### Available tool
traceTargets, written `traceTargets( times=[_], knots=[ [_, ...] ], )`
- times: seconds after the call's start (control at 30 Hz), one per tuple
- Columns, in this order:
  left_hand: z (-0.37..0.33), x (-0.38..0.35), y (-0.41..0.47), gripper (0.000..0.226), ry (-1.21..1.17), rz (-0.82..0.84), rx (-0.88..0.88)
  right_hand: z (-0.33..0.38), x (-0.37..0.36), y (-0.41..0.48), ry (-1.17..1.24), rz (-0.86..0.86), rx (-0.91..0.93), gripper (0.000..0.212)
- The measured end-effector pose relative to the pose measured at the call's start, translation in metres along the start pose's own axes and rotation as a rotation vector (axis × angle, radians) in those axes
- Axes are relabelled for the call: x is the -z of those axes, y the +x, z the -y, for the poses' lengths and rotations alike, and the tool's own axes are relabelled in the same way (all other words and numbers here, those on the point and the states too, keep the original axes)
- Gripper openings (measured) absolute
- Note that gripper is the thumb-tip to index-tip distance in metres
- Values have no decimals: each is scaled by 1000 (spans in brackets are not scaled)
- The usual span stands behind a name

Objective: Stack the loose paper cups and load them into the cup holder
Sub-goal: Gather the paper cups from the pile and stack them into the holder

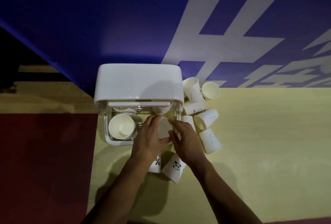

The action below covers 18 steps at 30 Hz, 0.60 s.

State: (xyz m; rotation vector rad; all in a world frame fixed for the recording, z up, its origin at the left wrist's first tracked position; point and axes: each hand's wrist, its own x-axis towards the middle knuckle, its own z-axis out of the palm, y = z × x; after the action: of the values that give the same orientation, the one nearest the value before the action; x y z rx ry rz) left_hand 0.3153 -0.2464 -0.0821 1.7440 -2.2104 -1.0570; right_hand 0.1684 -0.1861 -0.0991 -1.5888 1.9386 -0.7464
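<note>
Paper cups [211, 90]: ten that I can count; eight loose, one between my hands, one showing in the holder.
Held cup [163, 129]: mouth up, at the right slot of the cup holder [138, 80]. I cannot tell whether it is a single cup or the top of a stack.
Left hand [149, 139]: grips the held cup's left side, fingers curled to the far rim, thumb at the near rim.
Right hand [187, 140]: clasps the right side the same way.
Why two hands: I judge it keeps the cup upright and centred over the slot as it goes down.
Left-slot cup [121, 127]: one, mouth up, already loaded. Any nested under it are hidden.
Cup holder place: far left corner of the worktop [250, 134], its back to the blue wall [107, 26], its clear tray facing me.
Heap: six loose cups on their sides just beside the holder's right side, along the far edge, probably kept there for a short reach.
Near pair: two below my wrists, the panda cup [174, 167] and a half-hidden cup [155, 166] under my left wrist.
Progress: early, I judge; most cups are still unstacked.
</note>
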Motion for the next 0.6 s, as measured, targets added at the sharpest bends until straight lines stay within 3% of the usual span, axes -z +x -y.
traceTargets(
  times=[0.13,0.3,0.43,0.6],
  knots=[
    [-12,8,-17,83,42,-89,-67,2,15,-10,68,-58,-49,33],
    [-63,0,-41,59,-54,-205,-228,-25,40,-42,162,-259,-265,15],
    [-109,-27,-25,58,-43,-99,-309,-64,60,-74,169,-333,-386,14],
    [-129,-82,11,64,153,18,-200,-102,83,-116,184,-333,-501,19]
  ],
)
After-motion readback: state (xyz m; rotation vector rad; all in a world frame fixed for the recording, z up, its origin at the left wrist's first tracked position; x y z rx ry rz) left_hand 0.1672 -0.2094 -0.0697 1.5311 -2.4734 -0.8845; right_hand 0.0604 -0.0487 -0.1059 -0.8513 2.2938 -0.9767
